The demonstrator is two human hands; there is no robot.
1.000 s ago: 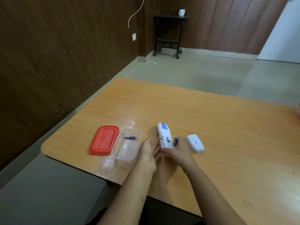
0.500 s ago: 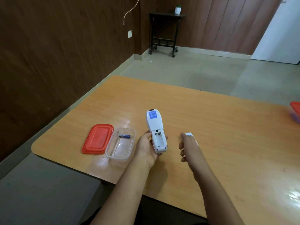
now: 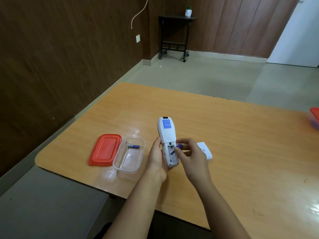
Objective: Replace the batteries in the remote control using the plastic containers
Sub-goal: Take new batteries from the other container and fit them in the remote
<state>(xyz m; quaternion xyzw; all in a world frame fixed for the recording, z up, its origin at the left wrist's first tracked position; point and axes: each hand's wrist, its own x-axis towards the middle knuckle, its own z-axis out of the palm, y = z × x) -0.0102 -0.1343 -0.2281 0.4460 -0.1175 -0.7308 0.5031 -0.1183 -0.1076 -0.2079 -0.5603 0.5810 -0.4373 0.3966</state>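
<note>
My left hand [image 3: 158, 160] holds the white remote control [image 3: 166, 135] back side up, its battery bay uncovered. My right hand [image 3: 191, 156] pinches a blue battery [image 3: 176, 148] with thumb and fingers, one end of it at the open bay. The white battery cover [image 3: 205, 150] lies on the table behind my right hand. To the left stands a clear plastic container [image 3: 129, 155] with one blue battery [image 3: 133, 146] inside, and its red lid [image 3: 104, 150] lies beside it.
The wooden table [image 3: 241, 144] extends far and right. A second red-lidded container [image 3: 315, 117] shows at the right edge. The table's near-left corner is close to the lid. A black side table [image 3: 174, 35] stands by the far wall.
My right hand has come back from the cover side to the remote, now holding a blue battery at the open bay. My left hand keeps holding the raised remote.
</note>
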